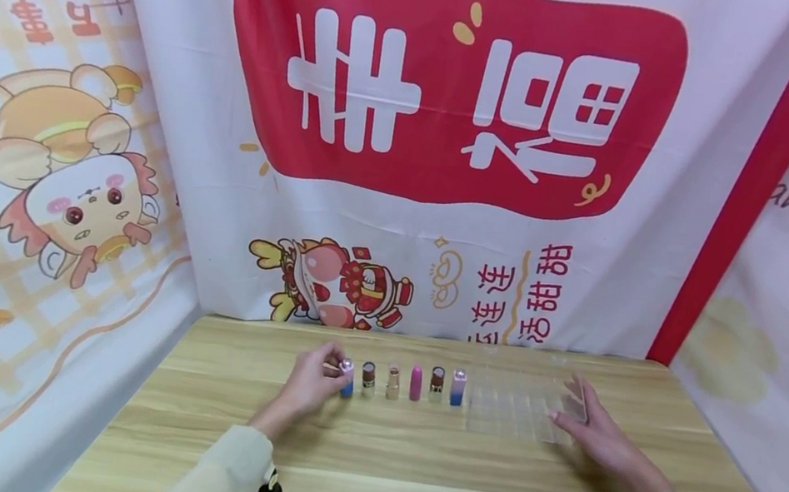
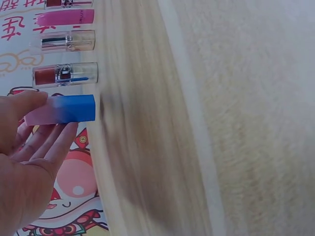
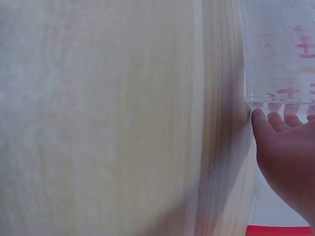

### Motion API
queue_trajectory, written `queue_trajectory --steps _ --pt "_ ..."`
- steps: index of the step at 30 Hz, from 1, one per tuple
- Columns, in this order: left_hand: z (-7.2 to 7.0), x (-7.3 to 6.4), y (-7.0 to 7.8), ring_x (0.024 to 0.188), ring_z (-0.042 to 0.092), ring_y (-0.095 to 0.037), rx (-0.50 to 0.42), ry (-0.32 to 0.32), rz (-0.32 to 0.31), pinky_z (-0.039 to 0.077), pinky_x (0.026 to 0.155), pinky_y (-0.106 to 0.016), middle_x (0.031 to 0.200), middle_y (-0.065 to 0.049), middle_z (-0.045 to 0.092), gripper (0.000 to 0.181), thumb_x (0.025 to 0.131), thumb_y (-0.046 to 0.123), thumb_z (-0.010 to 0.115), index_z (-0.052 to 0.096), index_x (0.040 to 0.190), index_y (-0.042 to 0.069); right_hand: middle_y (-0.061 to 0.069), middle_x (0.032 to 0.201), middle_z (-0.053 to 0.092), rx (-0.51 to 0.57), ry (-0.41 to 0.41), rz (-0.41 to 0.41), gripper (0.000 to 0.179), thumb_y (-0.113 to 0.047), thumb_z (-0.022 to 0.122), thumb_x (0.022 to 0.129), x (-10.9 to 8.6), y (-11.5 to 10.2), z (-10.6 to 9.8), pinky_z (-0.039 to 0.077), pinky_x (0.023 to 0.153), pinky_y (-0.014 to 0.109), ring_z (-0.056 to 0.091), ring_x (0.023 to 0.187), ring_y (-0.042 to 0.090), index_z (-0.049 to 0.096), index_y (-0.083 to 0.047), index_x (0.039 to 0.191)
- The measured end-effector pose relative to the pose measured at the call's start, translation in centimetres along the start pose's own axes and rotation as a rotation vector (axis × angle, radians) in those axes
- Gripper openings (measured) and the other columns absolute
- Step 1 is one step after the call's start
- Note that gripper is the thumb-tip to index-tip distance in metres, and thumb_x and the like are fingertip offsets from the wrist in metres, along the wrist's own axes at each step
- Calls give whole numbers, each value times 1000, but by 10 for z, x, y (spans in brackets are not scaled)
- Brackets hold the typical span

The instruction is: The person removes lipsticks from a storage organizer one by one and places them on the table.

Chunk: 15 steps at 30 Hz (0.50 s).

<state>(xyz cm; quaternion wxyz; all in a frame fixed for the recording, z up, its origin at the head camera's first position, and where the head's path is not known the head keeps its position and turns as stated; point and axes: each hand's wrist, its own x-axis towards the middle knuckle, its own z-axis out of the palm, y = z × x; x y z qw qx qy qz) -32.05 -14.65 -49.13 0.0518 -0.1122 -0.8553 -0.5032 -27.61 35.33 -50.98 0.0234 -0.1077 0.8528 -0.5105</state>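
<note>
At the left end of a row of lipsticks, my left hand [image 1: 317,376] pinches a pink-and-blue lipstick [image 2: 74,109] by its pink upper part, thumb on one side and fingers on the other. It stands upright; the head view cannot tell whether its base touches the table. To its right stand a clear-cased brown-red lipstick [image 1: 368,377], a pale gold lipstick [image 1: 394,382], a bright pink lipstick [image 1: 416,384], another brown-red lipstick [image 1: 437,381] and a second pink-and-blue lipstick [image 1: 457,389]. My right hand [image 1: 599,433] touches the right side wall of a clear compartment organizer [image 3: 275,59] with extended fingertips.
The wooden table [image 1: 364,460] ends at a white cloth backdrop [image 1: 171,164] with red printing, just behind the row. Patterned cloth also hangs on the left and right sides. Each wrist carries a small black device [image 1: 269,491].
</note>
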Motion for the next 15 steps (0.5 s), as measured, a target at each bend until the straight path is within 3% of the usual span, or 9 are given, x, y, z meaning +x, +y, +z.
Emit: queue_trajectory --steps 5,10,15 --pt "-2 -2 -3 98 72 -28 27 4 11 62 85 -35 103 -11 69 24 87 -1 77 63 105 3 30 166 10 -6 -6 12 94 -35 62 103 1 1 1 21 114 74 17 147 57 -6 -11 163" --pt "-6 -3 0 105 69 -30 34 3 3 59 94 -41 109 -11 69 35 86 1 79 62 116 3 31 166 9 -30 -2 -2 94 -36 62 103 3 -1 -2 21 113 75 18 147 57 -5 -9 163" --pt "-13 -3 3 112 65 -40 30 4 25 54 101 -52 118 -20 66 48 83 -5 79 58 127 0 33 164 9 -73 -5 21 98 -41 62 102 6 -8 -8 19 113 76 18 146 58 -6 -7 163"
